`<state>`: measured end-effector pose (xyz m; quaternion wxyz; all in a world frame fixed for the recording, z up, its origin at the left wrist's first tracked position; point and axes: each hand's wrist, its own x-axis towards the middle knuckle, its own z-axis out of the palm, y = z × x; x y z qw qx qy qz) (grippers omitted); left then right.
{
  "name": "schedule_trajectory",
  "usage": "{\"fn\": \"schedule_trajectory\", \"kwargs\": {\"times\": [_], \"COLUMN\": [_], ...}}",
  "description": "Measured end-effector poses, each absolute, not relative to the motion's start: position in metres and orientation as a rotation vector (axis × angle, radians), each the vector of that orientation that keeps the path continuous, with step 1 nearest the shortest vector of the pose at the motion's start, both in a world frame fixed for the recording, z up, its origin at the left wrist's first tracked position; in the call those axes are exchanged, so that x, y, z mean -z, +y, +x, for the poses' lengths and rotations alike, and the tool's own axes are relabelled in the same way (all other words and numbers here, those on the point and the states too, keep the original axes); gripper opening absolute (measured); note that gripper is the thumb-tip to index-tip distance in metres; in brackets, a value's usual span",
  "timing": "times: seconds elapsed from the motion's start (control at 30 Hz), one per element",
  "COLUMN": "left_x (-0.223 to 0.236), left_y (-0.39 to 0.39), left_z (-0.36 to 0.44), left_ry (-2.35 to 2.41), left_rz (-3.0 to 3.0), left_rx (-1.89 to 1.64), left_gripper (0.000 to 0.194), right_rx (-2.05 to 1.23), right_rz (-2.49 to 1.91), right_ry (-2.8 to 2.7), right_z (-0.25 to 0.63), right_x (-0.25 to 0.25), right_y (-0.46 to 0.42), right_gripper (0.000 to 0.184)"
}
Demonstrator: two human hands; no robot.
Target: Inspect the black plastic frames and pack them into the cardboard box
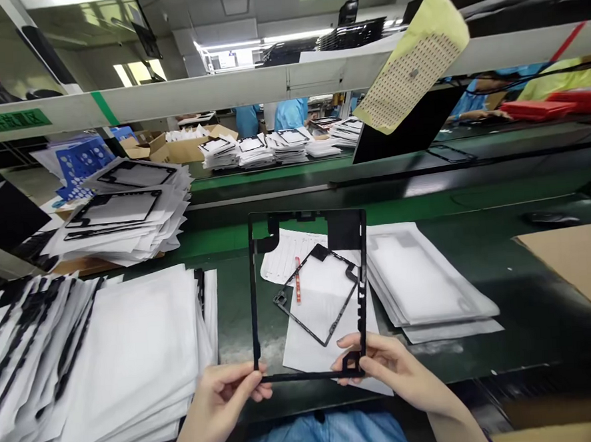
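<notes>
Between my two hands a thin black plastic frame [253,297] is held upright above the bench. My left hand [230,392] pinches its lower left corner, and my right hand [384,365] grips the lower right corner. Through the frame's opening I see a second, smaller-looking black frame [302,327] lying turned on a white sheet [304,360]. A red and white strip [298,281] lies near it, over a printed paper [278,262].
Stacks of white sheets [137,337] with black frames between them stand at left. A pile of white sleeves [414,280] lies to the right, near a cardboard piece [578,257]. A yellow sheet [415,53] hangs from the rail [192,90]. Across the line, people in blue [289,115] are partly visible.
</notes>
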<state>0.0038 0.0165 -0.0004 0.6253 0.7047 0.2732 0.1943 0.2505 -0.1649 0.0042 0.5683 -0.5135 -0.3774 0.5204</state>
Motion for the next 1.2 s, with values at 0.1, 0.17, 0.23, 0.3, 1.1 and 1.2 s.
{"fn": "schedule_trajectory", "kwargs": {"times": [0.1, 0.17, 0.23, 0.3, 1.1, 1.2], "left_x": [0.007, 0.010, 0.012, 0.013, 0.014, 0.014], "left_y": [0.015, 0.014, 0.013, 0.012, 0.006, 0.005], "left_z": [-0.001, -0.003, -0.005, -0.005, -0.001, 0.000], "left_ry": [0.603, 0.598, 0.579, 0.558, 0.170, 0.155], "left_rz": [1.669, 1.677, 1.663, 1.632, 1.219, 1.209], "left_rx": [-0.408, -0.407, -0.413, -0.416, -0.413, -0.416], "left_gripper": [0.033, 0.030, 0.029, 0.030, 0.024, 0.025], "right_rx": [-1.124, -1.113, -1.141, -1.151, -1.241, -1.238], "right_rz": [-1.268, -1.300, -1.302, -1.295, -1.211, -1.179], "right_ry": [-0.932, -0.902, -0.847, -0.820, -0.726, -0.723], "right_z": [0.250, 0.247, 0.244, 0.241, 0.243, 0.242], "right_x": [-0.005, -0.010, -0.016, -0.019, -0.014, -0.014], "right_y": [-0.166, -0.167, -0.168, -0.170, -0.177, -0.176], "right_gripper": [0.032, 0.031, 0.029, 0.028, 0.049, 0.051]}}
